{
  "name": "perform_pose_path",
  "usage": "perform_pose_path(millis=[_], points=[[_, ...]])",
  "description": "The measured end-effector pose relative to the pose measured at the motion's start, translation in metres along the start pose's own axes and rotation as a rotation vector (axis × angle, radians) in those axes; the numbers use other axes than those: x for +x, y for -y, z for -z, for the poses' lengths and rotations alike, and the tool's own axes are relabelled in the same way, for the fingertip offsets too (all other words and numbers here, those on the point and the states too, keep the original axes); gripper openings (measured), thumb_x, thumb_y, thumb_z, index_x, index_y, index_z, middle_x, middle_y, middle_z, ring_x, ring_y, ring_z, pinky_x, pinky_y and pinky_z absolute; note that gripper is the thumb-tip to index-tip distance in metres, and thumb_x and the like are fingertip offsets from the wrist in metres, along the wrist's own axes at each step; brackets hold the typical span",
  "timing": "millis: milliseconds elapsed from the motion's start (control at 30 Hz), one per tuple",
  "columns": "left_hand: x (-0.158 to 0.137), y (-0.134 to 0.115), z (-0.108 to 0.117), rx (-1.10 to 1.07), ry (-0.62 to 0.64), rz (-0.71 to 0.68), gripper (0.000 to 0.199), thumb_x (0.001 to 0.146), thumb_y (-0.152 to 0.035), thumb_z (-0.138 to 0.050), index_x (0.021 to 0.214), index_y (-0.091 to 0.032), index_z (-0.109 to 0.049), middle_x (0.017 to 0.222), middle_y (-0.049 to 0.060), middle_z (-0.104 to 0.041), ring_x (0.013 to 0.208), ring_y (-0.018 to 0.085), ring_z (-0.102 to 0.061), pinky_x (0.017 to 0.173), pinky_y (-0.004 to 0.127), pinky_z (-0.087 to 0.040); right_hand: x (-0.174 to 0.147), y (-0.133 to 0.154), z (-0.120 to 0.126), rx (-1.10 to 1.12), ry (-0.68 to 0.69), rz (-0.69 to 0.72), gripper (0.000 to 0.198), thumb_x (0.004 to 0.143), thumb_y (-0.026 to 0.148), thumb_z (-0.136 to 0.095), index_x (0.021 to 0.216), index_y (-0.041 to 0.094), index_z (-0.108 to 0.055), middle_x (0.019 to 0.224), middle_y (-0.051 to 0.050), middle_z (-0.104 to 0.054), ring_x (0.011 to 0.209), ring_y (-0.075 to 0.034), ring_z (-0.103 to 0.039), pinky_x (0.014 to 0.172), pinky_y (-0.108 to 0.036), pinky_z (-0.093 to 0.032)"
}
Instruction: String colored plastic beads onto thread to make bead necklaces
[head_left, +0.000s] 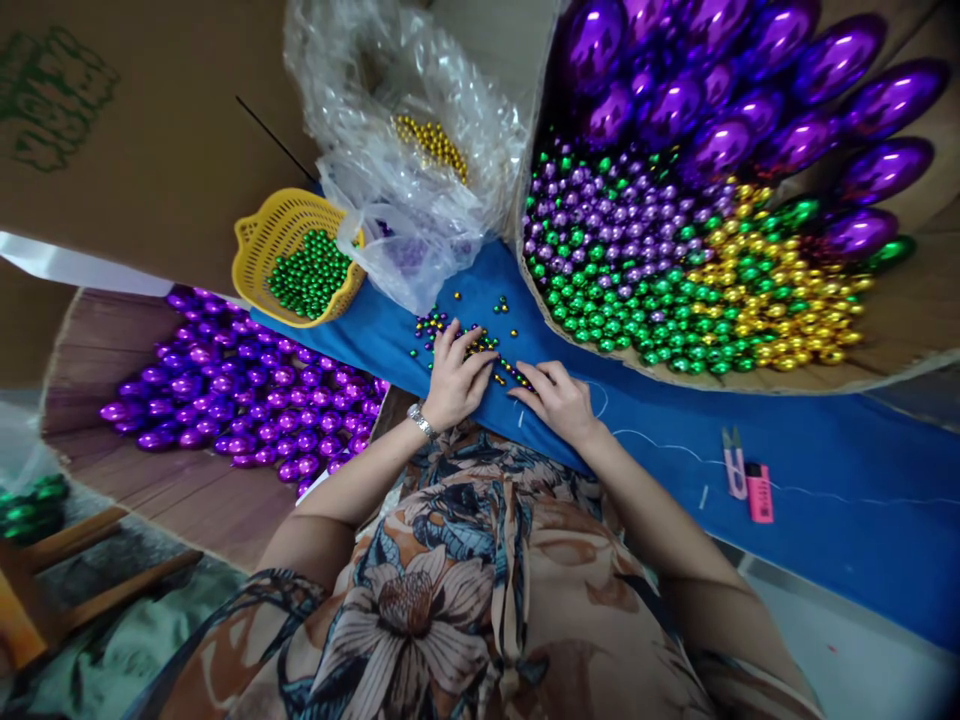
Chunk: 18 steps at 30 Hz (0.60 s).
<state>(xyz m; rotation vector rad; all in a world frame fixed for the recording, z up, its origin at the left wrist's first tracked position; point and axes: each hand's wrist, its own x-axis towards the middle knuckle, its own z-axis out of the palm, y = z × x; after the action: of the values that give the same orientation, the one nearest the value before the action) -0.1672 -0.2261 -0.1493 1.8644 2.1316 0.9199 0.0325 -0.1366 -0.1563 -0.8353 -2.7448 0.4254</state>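
Observation:
Small shiny gold, green and purple beads lie scattered on the blue cloth in front of me. My left hand, with a metal watch on its wrist, rests over them, its fingers apart. Between my hands a short row of beads stretches toward my right fingertips. My right hand has thumb and fingers brought together at the end of that row, apparently pinching it; the exact contact is too small to make out. A thin white thread runs from near my right hand across the cloth.
Pink-handled thread snips and a pink lighter lie at right. A yellow basket holds green beads. Behind are a clear plastic bag and a box of mixed beads. Large purple beads fill another box at left.

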Motion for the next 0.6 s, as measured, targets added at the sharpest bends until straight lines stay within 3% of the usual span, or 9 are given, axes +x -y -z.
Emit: perform_pose_path(millis=[133,367,600], points=[[0.009,0.003,0.007,-0.016,0.001,0.013,0.027,0.096,-0.034,-0.047,0.11,-0.022,-0.067,0.135,0.01,-0.056,0.146,0.029,-0.026,0.116,0.057,-0.03,-0.002,0.0,0.002,0.027,0.002,0.028,0.046,0.094,0.051,-0.05,0.127,0.022,-0.064,0.101,-0.008,-0.064,0.087,-0.013,-0.063,0.077,-0.02,-0.048],[0.018,0.01,0.018,-0.121,0.08,-0.003,0.027,0.095,-0.042,-0.05,0.091,-0.021,-0.067,0.134,0.008,-0.058,0.142,0.028,-0.035,0.117,0.055,-0.032,-0.002,0.0,0.02,0.049,0.018,0.085,0.048,0.095,0.052,-0.048,0.129,0.021,-0.062,0.101,-0.007,-0.068,0.088,-0.013,-0.062,0.079,-0.021,-0.046],[0.014,-0.007,0.018,-0.259,0.081,0.059,0.029,0.096,-0.043,-0.046,0.087,-0.02,-0.061,0.135,0.01,-0.058,0.14,0.026,-0.04,0.115,0.051,-0.036,0.022,0.027,0.049,-0.087,0.07,0.029,0.052,0.095,0.056,-0.043,0.134,0.024,-0.058,0.1,-0.007,-0.069,0.09,-0.019,-0.056,0.074,-0.027,-0.04]])
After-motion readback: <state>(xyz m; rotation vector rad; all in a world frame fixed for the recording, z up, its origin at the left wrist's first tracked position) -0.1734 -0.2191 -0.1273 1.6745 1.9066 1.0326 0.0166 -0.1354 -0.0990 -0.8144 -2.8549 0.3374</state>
